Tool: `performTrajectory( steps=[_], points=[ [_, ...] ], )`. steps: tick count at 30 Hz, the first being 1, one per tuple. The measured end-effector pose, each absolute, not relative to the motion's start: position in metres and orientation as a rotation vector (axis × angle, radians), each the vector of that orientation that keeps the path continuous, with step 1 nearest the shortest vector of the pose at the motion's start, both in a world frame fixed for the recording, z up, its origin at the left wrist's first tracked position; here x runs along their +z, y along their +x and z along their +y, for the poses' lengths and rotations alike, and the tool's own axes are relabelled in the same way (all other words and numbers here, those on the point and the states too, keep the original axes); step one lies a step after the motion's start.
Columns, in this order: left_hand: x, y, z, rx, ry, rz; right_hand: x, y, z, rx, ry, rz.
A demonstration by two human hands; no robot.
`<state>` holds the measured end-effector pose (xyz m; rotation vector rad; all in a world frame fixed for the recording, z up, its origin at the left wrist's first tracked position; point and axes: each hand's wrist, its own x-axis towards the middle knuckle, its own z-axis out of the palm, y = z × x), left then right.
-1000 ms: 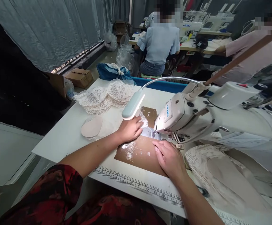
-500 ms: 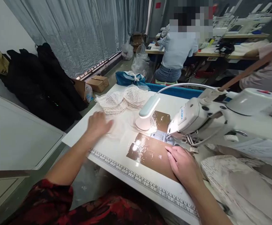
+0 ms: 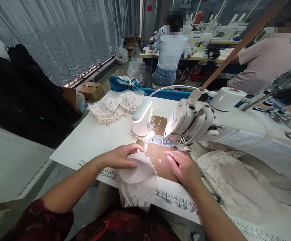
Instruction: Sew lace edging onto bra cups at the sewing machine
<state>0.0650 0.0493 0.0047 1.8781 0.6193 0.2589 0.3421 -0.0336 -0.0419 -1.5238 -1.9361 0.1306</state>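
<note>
My left hand (image 3: 121, 156) is closed on a pale bra cup (image 3: 137, 169), thumb on top. Lace trim from the cup hangs over the table's front edge. My right hand (image 3: 184, 165) rests on the brown plate (image 3: 157, 154) in front of the sewing machine (image 3: 183, 120). Its fingers are curled with thumb and forefinger close together; whether they hold something small is hidden. Another bra cup with lace (image 3: 140, 129) lies under the lamp (image 3: 142, 112), left of the needle area. Behind it are stacked lace cups (image 3: 110, 108).
Sewn lace pieces (image 3: 225, 177) are heaped right of my right hand, below the machine arm. A printed ruler (image 3: 172, 197) runs along the table's front edge. A blue bundle (image 3: 125, 83) lies behind the table. Two co-workers sit beyond, one in a light blue shirt (image 3: 171, 47).
My left hand has come from the left of the table towards the front of the brown plate, bringing a bra cup with it. My right hand stays on the plate. The view has shifted right.
</note>
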Motion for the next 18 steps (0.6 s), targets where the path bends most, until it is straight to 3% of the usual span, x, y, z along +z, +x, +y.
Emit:
performTrajectory(
  steps=[7,12,18],
  points=[
    [-0.018,0.147,0.088,0.179,2.175,0.656,-0.037,0.34,-0.039,0.375,-1.31,-2.186],
    [-0.019,0.153,0.097,0.255,2.15,0.865,-0.039,0.336,-0.037,0.316,-1.407,-2.219],
    [-0.02,0.17,0.091,0.214,2.226,0.648,-0.042,0.338,-0.034,0.17,-1.56,-2.102]
  ],
)
